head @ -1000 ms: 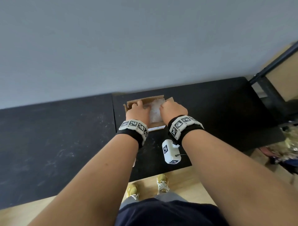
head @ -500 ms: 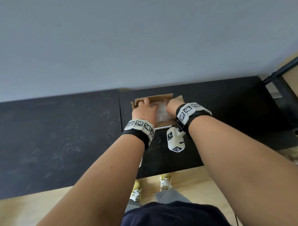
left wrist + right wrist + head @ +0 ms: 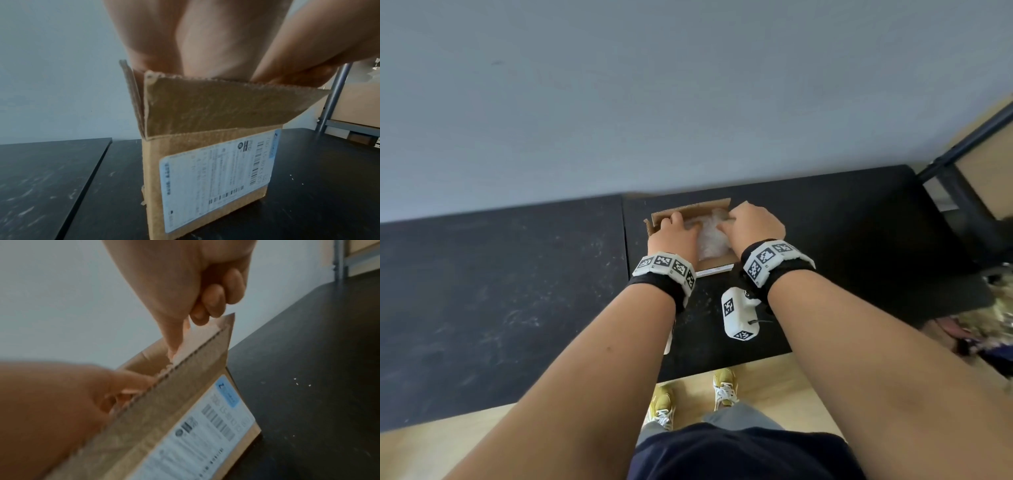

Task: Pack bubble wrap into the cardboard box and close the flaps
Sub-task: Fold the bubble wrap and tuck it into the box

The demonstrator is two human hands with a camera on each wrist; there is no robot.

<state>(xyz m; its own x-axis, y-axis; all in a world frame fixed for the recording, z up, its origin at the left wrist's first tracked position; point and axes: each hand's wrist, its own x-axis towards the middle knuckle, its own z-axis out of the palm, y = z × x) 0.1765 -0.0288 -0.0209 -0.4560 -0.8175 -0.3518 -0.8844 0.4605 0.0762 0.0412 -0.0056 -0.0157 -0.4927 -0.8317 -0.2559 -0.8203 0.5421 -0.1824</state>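
Observation:
A small cardboard box point(image 3: 690, 209) with a white shipping label point(image 3: 216, 175) stands on the black table, its flaps up. Crumpled clear bubble wrap point(image 3: 710, 240) fills its mouth. My left hand point(image 3: 674, 234) reaches in at the left side; in the left wrist view its fingers point(image 3: 195, 61) run straight down behind the near flap, tips hidden. My right hand point(image 3: 751, 222) is over the right side. In the right wrist view its outer fingers point(image 3: 218, 301) are curled, and one digit point(image 3: 174, 337) pushes straight down into the box.
The box sits near the grey wall on the right-hand black table point(image 3: 859, 222); a second black table point(image 3: 500, 291) adjoins on the left. A metal shelf frame point(image 3: 962, 147) stands at the far right. Wooden floor and the person's shoes point(image 3: 724, 387) lie below the front edge.
Both hands stayed at the box mouth. The right hand dipped deeper into the box, then came back up toward the right rim, and more wrap shows between the hands.

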